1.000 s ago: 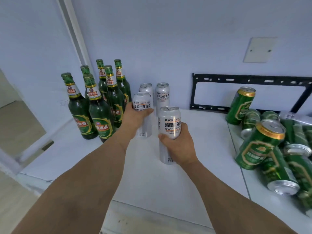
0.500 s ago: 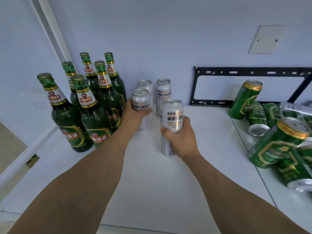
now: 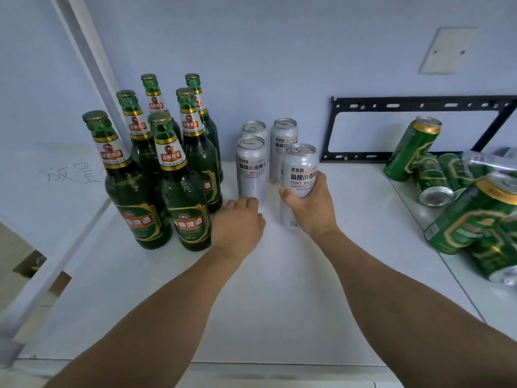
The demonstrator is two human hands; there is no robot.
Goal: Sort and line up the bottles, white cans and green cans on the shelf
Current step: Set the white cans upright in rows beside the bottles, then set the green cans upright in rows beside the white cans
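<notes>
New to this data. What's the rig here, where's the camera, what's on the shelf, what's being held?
There is no robot: a person works with two bare hands, and one wide-angle camera on their head looks forward and down, so both forearms enter from the bottom of the picture.

The surface is a white shelf against a wall. On its left stand six green bottles, upright and grouped. In the middle stand four white cans. On the right lies an unsorted pile of green cans, most on their sides.

The right hand grips the front right white can. The left hand holds nothing; its fingers are loosely curled just in front of the front left white can. Whether they touch it is unclear.

A black metal bracket is fixed to the wall behind.
</notes>
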